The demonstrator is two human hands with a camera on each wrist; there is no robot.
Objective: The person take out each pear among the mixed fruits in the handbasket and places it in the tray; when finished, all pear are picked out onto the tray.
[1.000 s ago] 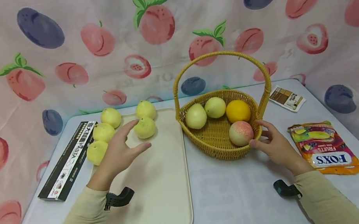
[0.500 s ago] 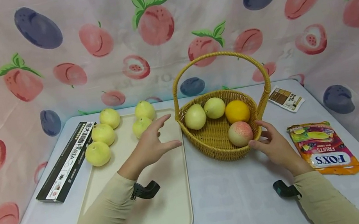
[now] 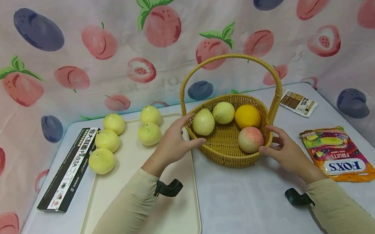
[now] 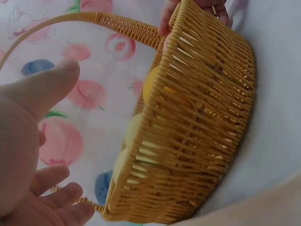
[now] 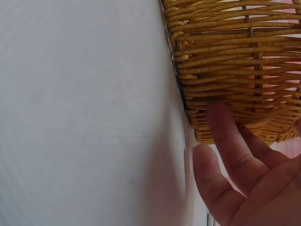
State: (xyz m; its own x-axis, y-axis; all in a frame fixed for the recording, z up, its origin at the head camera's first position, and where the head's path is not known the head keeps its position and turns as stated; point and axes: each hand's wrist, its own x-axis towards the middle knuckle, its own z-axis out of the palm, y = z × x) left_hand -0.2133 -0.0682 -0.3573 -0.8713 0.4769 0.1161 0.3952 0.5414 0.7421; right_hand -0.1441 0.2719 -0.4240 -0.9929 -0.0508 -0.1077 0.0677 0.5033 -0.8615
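Observation:
A woven wicker basket with a tall hoop handle stands right of centre. Inside lie a peach, an orange and two pale yellow-green fruits. My right hand grips the basket's right rim near the handle's foot; in the right wrist view several fingers lie against the outside of the weave. My left hand is at the basket's left rim, thumb and fingers spread, with nothing held. Apart from the weave, the left wrist view shows that hand's thumb beside the basket.
A cream tray lies left of the basket, with several yellow-green round fruits towards its back and left edge. A long black pasta box lies beside it. At right are a FOX'S candy bag and a small sachet.
My left hand has moved right, from over the tray's fruits to the basket's left rim, fingers spread throughout. The right hand has stayed on the basket's rim.

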